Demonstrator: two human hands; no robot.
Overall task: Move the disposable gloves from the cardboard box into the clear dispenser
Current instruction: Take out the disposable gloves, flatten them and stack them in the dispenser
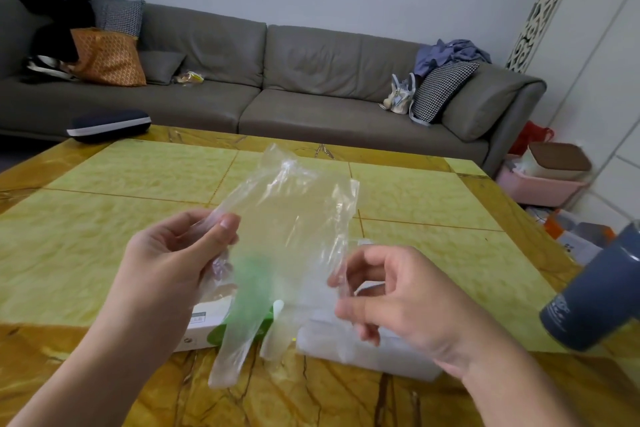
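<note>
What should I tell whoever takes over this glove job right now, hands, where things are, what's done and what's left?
Left hand: pinches one edge of a clear disposable glove, held up above the table.
Right hand: pinches the glove's opposite edge.
Cardboard box: white and green, lies on the table behind the glove, below the left hand.
Clear dispenser: on the table under the right hand; its contents cannot be told.
Done: one glove is out of the box.
Left: put this glove into the dispenser, then move any gloves left in the box.
</note>
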